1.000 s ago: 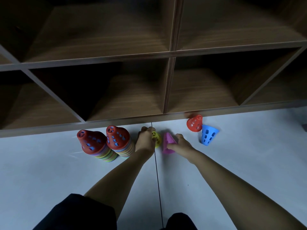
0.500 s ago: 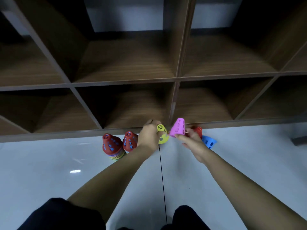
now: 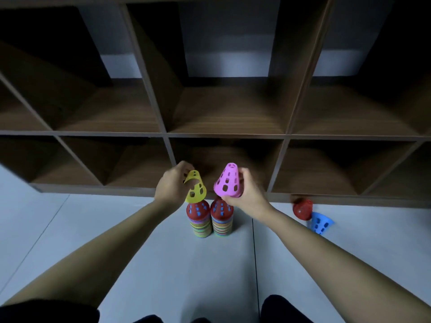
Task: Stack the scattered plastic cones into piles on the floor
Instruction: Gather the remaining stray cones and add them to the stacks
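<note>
Both hands are busy here. The left hand (image 3: 171, 185) pinches a yellow cone (image 3: 196, 188) by its side. The right hand (image 3: 245, 194) has its fingers curled round a pink cone (image 3: 227, 181) near the rim. Each hovers just above one of two piles, left pile (image 3: 199, 221) and right pile (image 3: 221, 222), on the floor (image 3: 163, 264) by the shelf (image 3: 224, 134). The cones look like thin holey plastic, so I'd guess they're feather-light and a bit flexy. Gripping the wall lightly seems best, since squeezing hard could make them jam. A red cone (image 3: 302, 209) and a blue cone (image 3: 319, 222) lie tipped over to the right.
</note>
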